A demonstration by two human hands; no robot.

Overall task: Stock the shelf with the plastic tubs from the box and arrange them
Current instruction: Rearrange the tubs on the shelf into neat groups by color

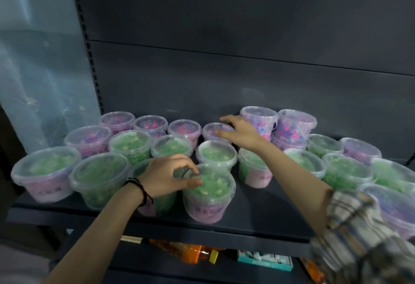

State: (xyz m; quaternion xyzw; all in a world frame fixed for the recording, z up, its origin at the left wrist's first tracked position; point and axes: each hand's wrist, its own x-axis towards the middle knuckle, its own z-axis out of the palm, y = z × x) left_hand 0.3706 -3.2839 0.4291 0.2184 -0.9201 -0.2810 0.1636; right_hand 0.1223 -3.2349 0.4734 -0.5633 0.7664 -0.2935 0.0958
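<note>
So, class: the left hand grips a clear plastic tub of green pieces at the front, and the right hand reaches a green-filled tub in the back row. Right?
No. In the head view the right hand reaches a clear plastic tub of pink and purple pieces in the back row, not green. The left hand does grip the green-filled front tub.

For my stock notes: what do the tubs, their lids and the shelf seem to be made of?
Front tub: clear, slightly frosted plastic, apparently; green contents show through its wall.
Lid: the same translucent plastic, glossier, with a pale sheen along the rim.
Shelf: probably painted metal, matte dark grey, with a slotted upright beside it.
</note>
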